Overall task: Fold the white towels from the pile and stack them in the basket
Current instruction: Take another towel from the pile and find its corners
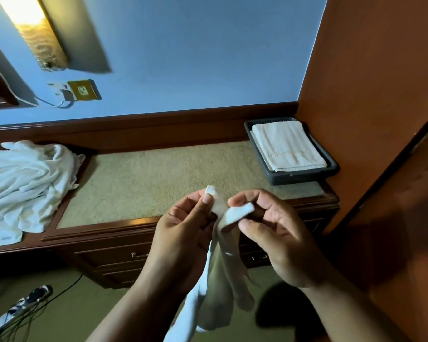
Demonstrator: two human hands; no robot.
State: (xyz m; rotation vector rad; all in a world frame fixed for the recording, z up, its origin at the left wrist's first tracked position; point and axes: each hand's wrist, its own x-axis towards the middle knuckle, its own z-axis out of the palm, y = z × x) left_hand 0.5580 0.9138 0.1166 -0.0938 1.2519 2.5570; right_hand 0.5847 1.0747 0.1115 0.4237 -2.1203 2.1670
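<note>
2 corners of hanging towel (221,292) pinched — left hand (183,230), right hand (282,240); folded towel (287,146) lettering unreadable.

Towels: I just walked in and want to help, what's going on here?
A person is folding towels at a desk. The left hand and right hand each pinch a top corner of one white towel, which hangs below them. The unfolded pile lies on the desk's left; a folded towel lies in the basket.

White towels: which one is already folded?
The towel in the grey basket; the held towel hangs loose between left hand and right hand, the pile is crumpled.
</note>
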